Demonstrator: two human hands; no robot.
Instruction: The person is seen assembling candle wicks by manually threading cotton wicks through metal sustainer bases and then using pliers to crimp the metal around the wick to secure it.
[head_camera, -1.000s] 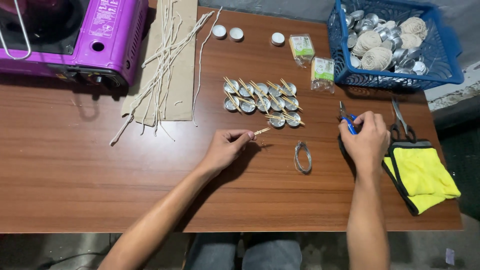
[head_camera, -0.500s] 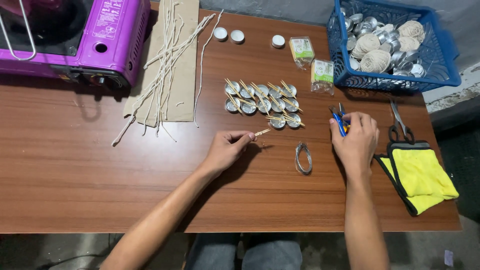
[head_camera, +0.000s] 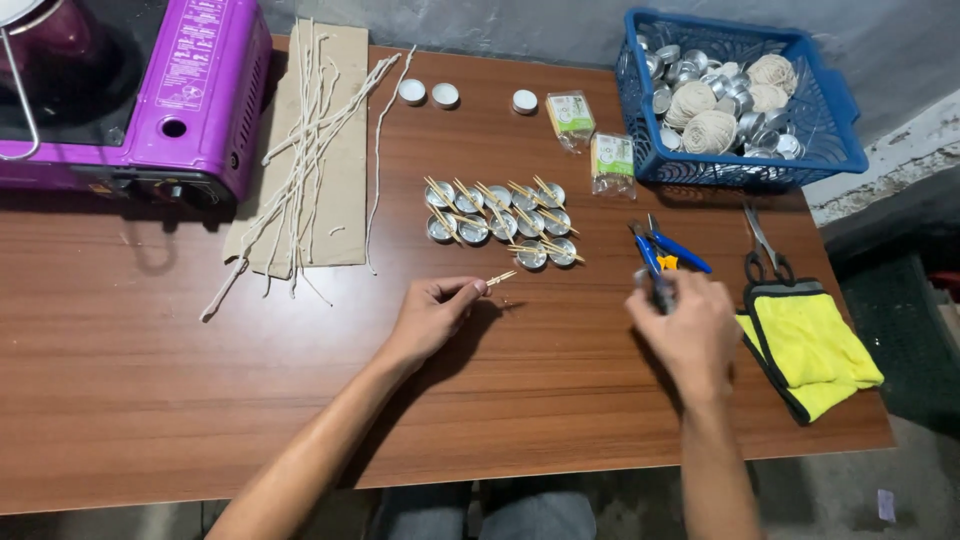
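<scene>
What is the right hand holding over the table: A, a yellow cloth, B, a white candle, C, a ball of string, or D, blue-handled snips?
D: the right hand grips the blue-handled snips, with their blades poking up past the fingers, while the yellow cloth lies untouched beside it.

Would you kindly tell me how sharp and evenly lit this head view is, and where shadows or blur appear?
Head view: light is soft and even, with no strong glare on the brown wooden table; the left hand is sharp and casts a dim shadow to its right; the right hand, gripping the blue-handled snips, is slightly motion-blurred; the purple gas stove throws a soft shadow below it.
</scene>
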